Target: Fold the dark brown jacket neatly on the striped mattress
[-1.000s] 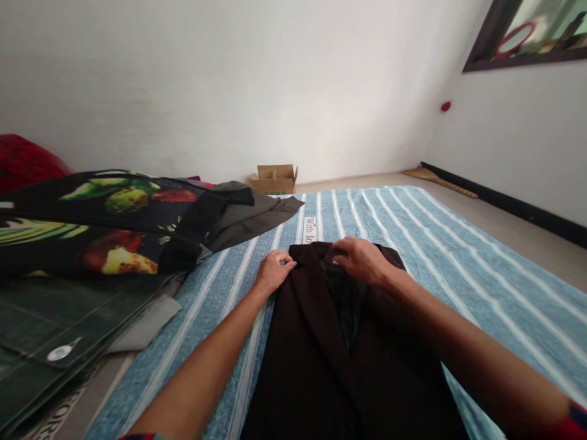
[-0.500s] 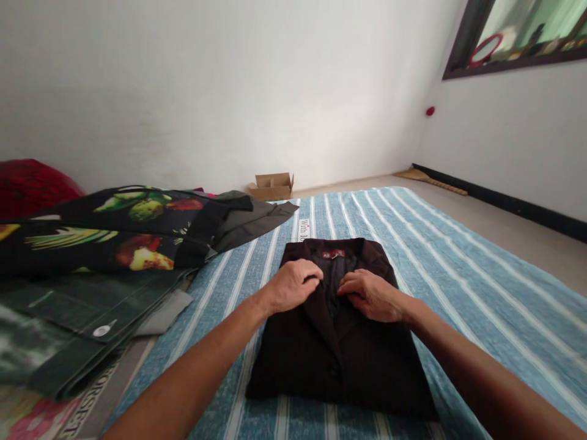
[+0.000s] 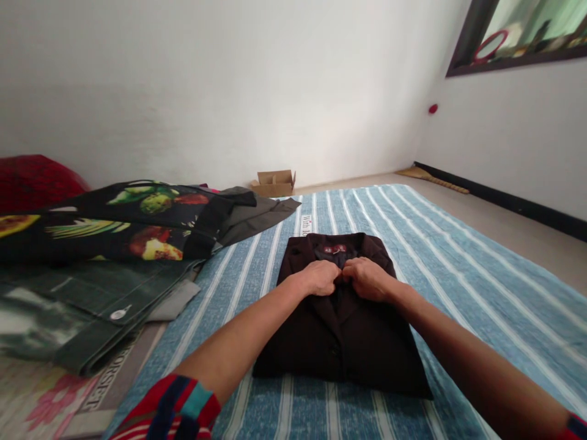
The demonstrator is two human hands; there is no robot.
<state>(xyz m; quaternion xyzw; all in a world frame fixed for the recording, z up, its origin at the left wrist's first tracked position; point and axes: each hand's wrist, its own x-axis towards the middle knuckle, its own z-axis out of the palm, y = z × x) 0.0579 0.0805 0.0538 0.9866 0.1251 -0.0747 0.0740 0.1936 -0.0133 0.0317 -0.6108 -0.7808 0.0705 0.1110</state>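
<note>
A dark brown jacket [image 3: 302,348], folded into a compact shape with its collar at the far end, lies on the blue striped bedsheet [image 3: 463,275]. My left hand [image 3: 322,278] pinches the jacket's left lapel near the neck opening. Close against it, my right hand [image 3: 367,278] grips the lapel on the other side. Both hands meet over the middle of the chest, and the fingertips are partly hidden. A red label shows inside the collar, above the hands.
On the left lie a black garment with a fruit print [image 3: 151,214] and a dark green denim garment [image 3: 105,305]. Behind them is a red bundle [image 3: 36,183]. An open cardboard box [image 3: 275,185] stands by the wall, and a broom [image 3: 431,178] lies on the floor at right.
My hands have come together from either side, drawing the lapels toward each other over the neck opening. The view has shifted slightly, and striped sleeves now show on my arms.
</note>
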